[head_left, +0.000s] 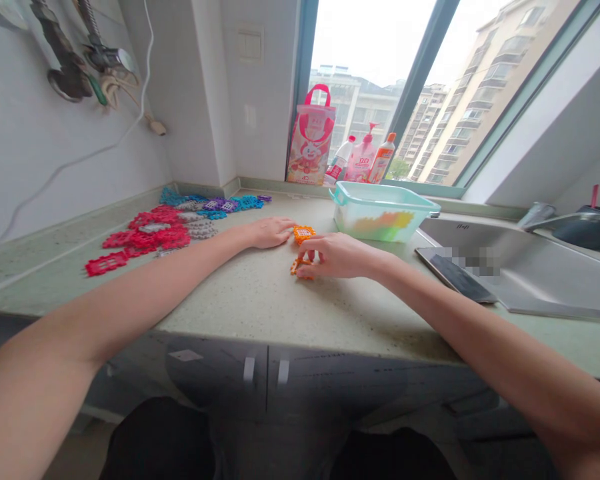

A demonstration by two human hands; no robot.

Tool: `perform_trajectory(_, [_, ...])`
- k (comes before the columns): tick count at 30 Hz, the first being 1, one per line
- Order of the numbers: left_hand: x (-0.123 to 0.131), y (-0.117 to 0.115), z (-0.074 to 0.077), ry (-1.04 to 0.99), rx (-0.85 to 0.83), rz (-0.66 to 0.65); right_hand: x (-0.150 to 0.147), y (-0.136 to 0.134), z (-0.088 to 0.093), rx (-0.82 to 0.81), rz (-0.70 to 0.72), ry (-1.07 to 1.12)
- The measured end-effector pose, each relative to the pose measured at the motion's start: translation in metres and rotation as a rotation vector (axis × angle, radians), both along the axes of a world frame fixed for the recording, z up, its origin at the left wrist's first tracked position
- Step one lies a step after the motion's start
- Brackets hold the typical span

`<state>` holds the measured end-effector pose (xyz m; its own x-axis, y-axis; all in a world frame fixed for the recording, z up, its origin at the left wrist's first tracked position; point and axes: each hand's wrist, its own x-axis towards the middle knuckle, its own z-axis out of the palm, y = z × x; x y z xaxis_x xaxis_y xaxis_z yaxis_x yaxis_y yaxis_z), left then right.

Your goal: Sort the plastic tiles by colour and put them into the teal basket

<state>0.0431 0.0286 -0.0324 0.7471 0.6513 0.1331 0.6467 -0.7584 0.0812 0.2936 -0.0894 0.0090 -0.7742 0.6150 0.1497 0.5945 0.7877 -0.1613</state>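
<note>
1. Left of frame: red lattice pieces spread on table, a few grey lattice pieces along their right side. Already out, roughly by colour, by the look of it.
2. Upper left of centre: blue lattice pieces and purple lattice pieces, near the back wall. Also out, colours mixed together here.
3. Centre: left hand palm down on table, fingers loosely extended, gripping nothing visible. Tips right by the upper orange piece; contact can't be told.
4. Centre: lower orange piece tilted, pinched between thumb and fingers of right hand, partly hidden by them. Orange looks like the colour in work; the two pieces don't appear joined, though fingers hide some of the gap.
5. Top centre, by window: pink handled bag, red-capped bottle, pink pump bottle, orange-capped bottle. Out of the way.
6. Right of centre: teal plastic tub just behind right hand, closest obstacle. Orange, yellow and green contents show through its wall, so probably more left; count unclear.
7. Right: dark flat slab on edge of steel sink, near right forearm.
</note>
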Motion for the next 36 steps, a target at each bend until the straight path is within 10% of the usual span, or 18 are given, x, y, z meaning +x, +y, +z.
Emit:
perform_trajectory(14, [0.001,0.003,-0.002,-0.027,-0.018,0.018,-0.007,0.002,-0.02,0.203,0.15,0.182])
perform_trajectory(24, [0.003,0.004,-0.003,-0.022,0.004,0.009,0.001,0.016,-0.016,0.407,-0.093,0.507])
perform_trajectory(36, [-0.001,0.007,-0.004,-0.008,-0.001,-0.001,0.007,0.03,-0.029,0.248,-0.106,0.247])
